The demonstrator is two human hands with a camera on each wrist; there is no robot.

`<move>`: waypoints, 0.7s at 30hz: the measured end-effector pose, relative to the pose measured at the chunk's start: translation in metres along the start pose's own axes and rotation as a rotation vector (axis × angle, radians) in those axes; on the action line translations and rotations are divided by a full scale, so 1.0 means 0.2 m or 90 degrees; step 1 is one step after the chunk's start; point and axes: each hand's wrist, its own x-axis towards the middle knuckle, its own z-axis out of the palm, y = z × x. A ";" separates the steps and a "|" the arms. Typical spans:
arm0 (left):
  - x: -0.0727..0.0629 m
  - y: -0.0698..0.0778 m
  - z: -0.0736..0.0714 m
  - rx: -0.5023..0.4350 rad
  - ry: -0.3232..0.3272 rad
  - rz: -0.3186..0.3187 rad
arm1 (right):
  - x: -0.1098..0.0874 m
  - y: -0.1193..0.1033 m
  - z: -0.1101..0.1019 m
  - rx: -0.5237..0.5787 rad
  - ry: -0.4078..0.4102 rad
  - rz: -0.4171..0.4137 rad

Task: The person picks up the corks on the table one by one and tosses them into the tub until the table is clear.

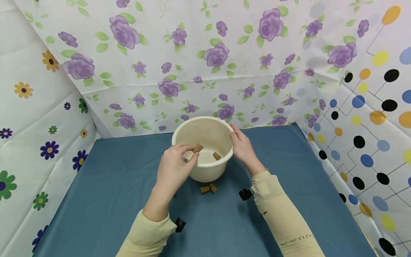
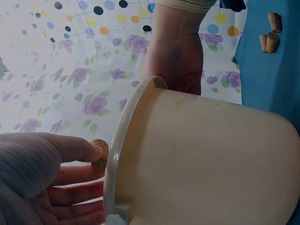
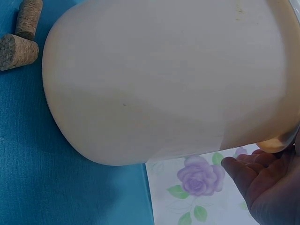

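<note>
A cream plastic bucket [image 1: 205,175] stands on the blue cloth, its open top tilted toward me. My left hand [image 1: 174,166] pinches a cork [image 1: 198,147] between thumb and fingertips at the bucket's near left rim. The left wrist view shows this held cork [image 2: 99,154] just outside the rim. Another cork [image 1: 216,156] lies inside the bucket. On the right side, my right hand [image 1: 244,148] grips the bucket's rim; some of its fingers are hidden behind the wall.
Two corks, one of them this short cork [image 1: 204,190], lie on the blue cloth [image 1: 128,171] before the bucket. A further loose cork [image 2: 274,22] shows in the left wrist view. Flowered sheeting [image 1: 138,71] hangs behind, and dotted sheeting [image 1: 369,142] on the right.
</note>
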 end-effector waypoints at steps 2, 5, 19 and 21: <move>0.01 0.00 0.00 0.000 -0.003 0.002 | 0.00 0.00 0.00 0.000 -0.003 -0.001; 0.01 0.01 0.01 0.002 -0.007 0.006 | 0.00 0.00 0.00 0.004 -0.004 -0.002; 0.04 0.03 0.04 0.040 -0.042 0.000 | 0.00 0.00 0.00 0.002 -0.006 0.001; 0.05 0.03 0.04 0.048 -0.053 -0.003 | 0.00 0.00 0.00 0.001 -0.003 0.001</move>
